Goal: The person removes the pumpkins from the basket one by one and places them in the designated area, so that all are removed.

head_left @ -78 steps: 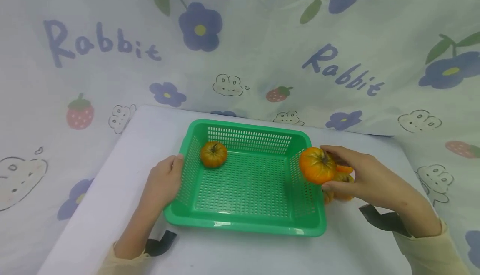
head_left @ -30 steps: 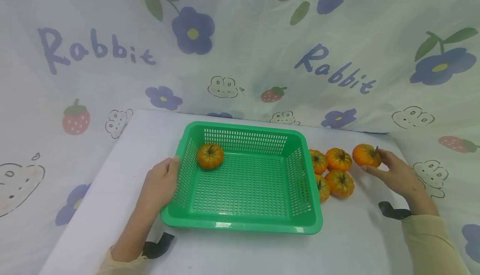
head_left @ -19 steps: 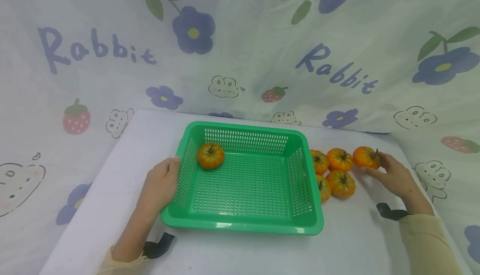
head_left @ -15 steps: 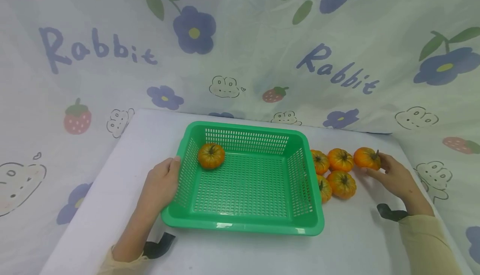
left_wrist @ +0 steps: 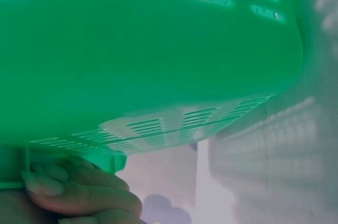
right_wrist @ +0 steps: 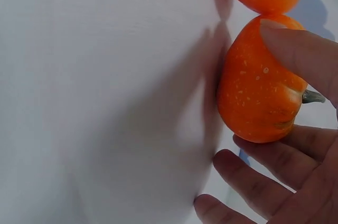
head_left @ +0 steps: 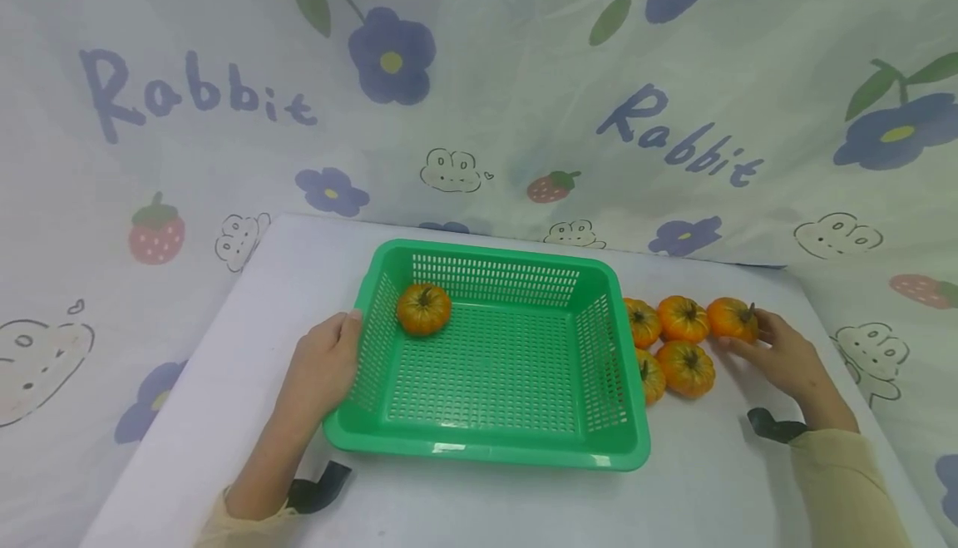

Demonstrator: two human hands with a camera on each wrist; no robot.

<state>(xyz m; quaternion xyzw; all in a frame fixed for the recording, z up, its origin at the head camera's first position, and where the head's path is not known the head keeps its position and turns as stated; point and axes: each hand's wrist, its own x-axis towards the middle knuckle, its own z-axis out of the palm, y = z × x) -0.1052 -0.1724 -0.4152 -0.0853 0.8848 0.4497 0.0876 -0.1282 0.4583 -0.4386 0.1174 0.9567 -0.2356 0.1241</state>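
Observation:
At the left side of a green plastic basket [head_left: 486, 446], my left hand [head_left: 323, 365] grips the rim, its fingers [left_wrist: 79, 192] curled under the edge in the left wrist view. One small orange pumpkin [head_left: 423, 310] sits inside, in the back left corner. My right hand [head_left: 786, 358] holds another small pumpkin [head_left: 729, 319] on the table, right of the group. In the right wrist view, the thumb [right_wrist: 301, 57] lies on one side of this pumpkin [right_wrist: 259, 86] and the index finger on the other, with the remaining fingers spread. Its stem leans toward the palm.
Several more small pumpkins, such as the front one [head_left: 686, 369] and a back one [head_left: 683, 319], stand close together along the basket's right wall, which partly hides two. The white table [head_left: 479, 506] ends at a printed cloth backdrop [head_left: 479, 116].
My right hand has carried its pumpkin from above the basket's right wall rightward, then down beside the back-row pumpkins, uncovering the group. My left hand keeps its grip on the rim.

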